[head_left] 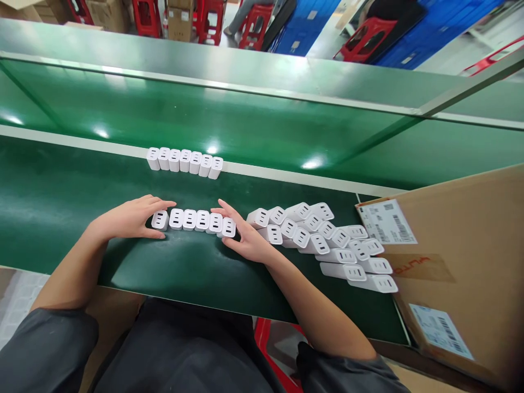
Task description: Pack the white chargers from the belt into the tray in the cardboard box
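Several white USB chargers stand in a short row (189,219) on the green bench in front of me, ports facing up. My left hand (141,217) curls around the leftmost charger (160,220), fingers on its far side and thumb on its near side; a small gap parts it from the others. At the opposite end, my right hand (245,234) grips the rightmost charger (228,227), which sits slightly nearer me than its neighbour. Just right of that hand lies a stacked group of similar chargers (319,244), tilted, with port ends toward the right.
Farther back, another row of chargers (185,161) stands against the pale strip below the green wall (245,120). A labelled cardboard box (458,234) borders the right side. Beyond the metal ledge (204,60) are red stools (256,27), blue crates (305,24) and parts of other people.
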`<state>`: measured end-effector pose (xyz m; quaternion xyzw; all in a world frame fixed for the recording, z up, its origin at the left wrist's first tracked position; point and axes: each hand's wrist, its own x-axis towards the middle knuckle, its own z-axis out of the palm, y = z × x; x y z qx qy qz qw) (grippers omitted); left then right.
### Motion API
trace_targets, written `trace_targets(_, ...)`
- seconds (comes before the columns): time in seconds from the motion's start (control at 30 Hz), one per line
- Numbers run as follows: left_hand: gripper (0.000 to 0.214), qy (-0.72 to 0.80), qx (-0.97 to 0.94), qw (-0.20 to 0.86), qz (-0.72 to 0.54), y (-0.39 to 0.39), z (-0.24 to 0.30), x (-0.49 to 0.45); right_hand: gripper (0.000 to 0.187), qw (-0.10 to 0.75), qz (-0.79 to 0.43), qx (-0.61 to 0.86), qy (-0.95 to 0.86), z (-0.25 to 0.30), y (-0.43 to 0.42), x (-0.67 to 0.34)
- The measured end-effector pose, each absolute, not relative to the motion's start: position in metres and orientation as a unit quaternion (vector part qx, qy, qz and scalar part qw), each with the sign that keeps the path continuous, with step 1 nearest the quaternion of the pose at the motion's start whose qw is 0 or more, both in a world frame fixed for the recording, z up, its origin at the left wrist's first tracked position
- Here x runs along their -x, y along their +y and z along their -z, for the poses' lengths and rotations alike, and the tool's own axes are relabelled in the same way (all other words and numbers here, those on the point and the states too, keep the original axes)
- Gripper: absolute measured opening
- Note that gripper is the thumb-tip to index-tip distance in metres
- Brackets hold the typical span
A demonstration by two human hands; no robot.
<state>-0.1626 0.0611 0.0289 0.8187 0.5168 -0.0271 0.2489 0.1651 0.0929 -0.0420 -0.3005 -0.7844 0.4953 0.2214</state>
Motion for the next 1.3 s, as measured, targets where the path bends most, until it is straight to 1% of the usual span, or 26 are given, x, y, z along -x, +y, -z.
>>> trace_targets(0.17, 0.058, 0.519, -0.846, 0.115, -0.03, 0.055, -0.021, 0.142, 0.085, 0.225, -0.488, 0.297, -0.79, 0.043, 0.094, -0.165)
trace_targets(0.23, 0.053, 0.512, -0.854, 0.081, -0.042, 0.053, -0.017, 0.135, 0.085, 0.212, -0.479, 0.297, -0.798, 0.04, 0.095, -0.166)
trace_targets(0.4, 0.052, 0.495, -0.864, 0.075, -0.056, 0.056, -0.014, 0.134, 0.083, 0.123, -0.433, 0.291, -0.844, 0.027, 0.093, -0.172)
trace_targets(0.57, 0.05, 0.491, -0.867, 0.069, -0.057, 0.061, -0.018, 0.13, 0.083, 0.114, -0.287, 0.295, -0.904, 0.024, 0.082, -0.172)
trace_targets(0.63, 0.053, 0.488, -0.869, 0.07, -0.045, 0.064, -0.021, 0.125, 0.083, 0.11, -0.227, 0.317, -0.914, 0.023, 0.077, -0.169)
trace_targets(0.77, 0.069, 0.484, -0.87, 0.096, -0.016, 0.075, -0.028, 0.114, 0.085, 0.072, -0.133, 0.342, -0.928, 0.021, 0.067, -0.156)
trace_targets(0.9, 0.077, 0.456, -0.875, 0.16, 0.026, 0.098, -0.034, 0.106, 0.089, 0.062, -0.068, 0.362, -0.928, 0.021, 0.052, -0.138)
trace_targets(0.97, 0.082, 0.433, -0.877, 0.202, 0.05, 0.108, -0.038, 0.103, 0.094, 0.069, -0.071, 0.371, -0.923, 0.021, 0.044, -0.133)
trace_targets(1.07, 0.093, 0.418, -0.874, 0.237, 0.068, 0.111, -0.044, 0.104, 0.112, 0.08, -0.125, 0.393, -0.907, 0.014, 0.038, -0.135)
trace_targets(1.1, 0.098, 0.419, -0.874, 0.238, 0.063, 0.106, -0.045, 0.104, 0.117, 0.095, -0.152, 0.404, -0.897, 0.011, 0.039, -0.139)
trace_targets(1.13, 0.103, 0.423, -0.874, 0.235, 0.049, 0.098, -0.045, 0.104, 0.118, 0.12, -0.179, 0.414, -0.884, 0.007, 0.042, -0.143)
trace_targets(1.17, 0.108, 0.427, -0.875, 0.227, 0.025, 0.088, -0.043, 0.103, 0.114, 0.156, -0.203, 0.423, -0.869, 0.004, 0.047, -0.147)
trace_targets(1.2, 0.114, 0.431, -0.876, 0.215, -0.008, 0.075, -0.04, 0.101, 0.103, 0.2, -0.225, 0.428, -0.852, 0.002, 0.053, -0.15)
trace_targets(1.3, 0.126, 0.434, -0.88, 0.154, -0.116, 0.033, -0.019, 0.085, 0.06, 0.322, -0.305, 0.425, -0.789, 0.006, 0.077, -0.15)
